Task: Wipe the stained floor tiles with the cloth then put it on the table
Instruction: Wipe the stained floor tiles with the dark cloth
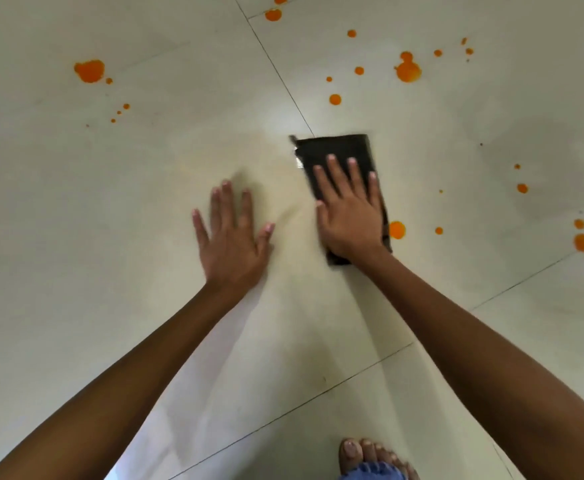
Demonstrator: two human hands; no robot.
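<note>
From the head view, our right hand [351,216] presses flat on the dark cloth [339,148] on the tiles [145,174], fingers straight and apart. Our left hand [235,244] lies flat on bare tile, fingers spread. Orange stains [408,71] dot the tiles around.

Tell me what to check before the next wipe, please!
1. The right hand lies flat on the cloth: ok.
2. The cloth lies flat on the floor tiles: ok.
3. The left hand rests on bare tile, off the stains: ok.
4. The orange spot beside the cloth is wiped: not ok.
5. The farther orange stains are wiped: not ok.
6. The table is ready: cannot tell, not in view.
</note>
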